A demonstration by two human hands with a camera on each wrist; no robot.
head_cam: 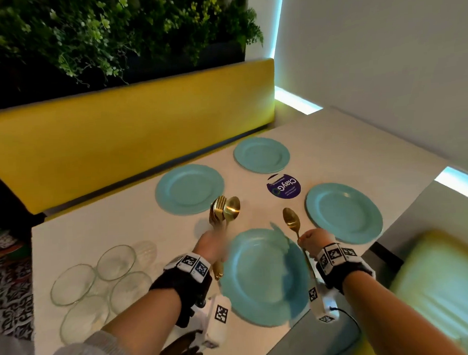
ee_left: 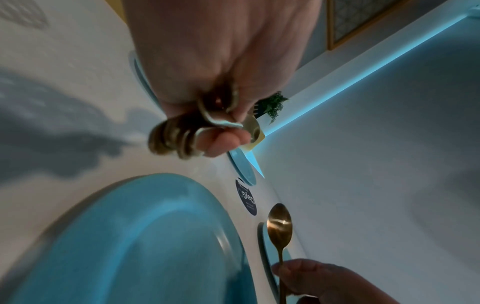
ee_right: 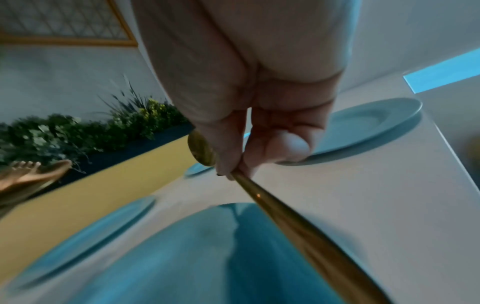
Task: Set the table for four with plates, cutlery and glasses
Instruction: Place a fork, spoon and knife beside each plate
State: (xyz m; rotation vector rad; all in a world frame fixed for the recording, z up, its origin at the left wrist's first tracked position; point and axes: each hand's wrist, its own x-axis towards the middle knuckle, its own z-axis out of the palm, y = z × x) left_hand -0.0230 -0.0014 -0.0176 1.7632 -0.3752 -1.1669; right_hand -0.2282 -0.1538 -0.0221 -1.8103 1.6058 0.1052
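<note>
Four glasses [head_cam: 98, 285] stand clustered at the counter's [head_cam: 139, 228] left end. My left grip [head_cam: 211, 244] is closed round a bundle of gold cutlery [head_cam: 224, 211], raised over the counter beside the nearest plate [head_cam: 260, 277]. My right grip [head_cam: 313, 241] pinches a single gold spoon [head_cam: 291, 220] by its handle, above that plate's right rim.

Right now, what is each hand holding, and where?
The right hand pinches one gold spoon mid-handle; the left hand grips a cutlery bundle by the handles.
</note>
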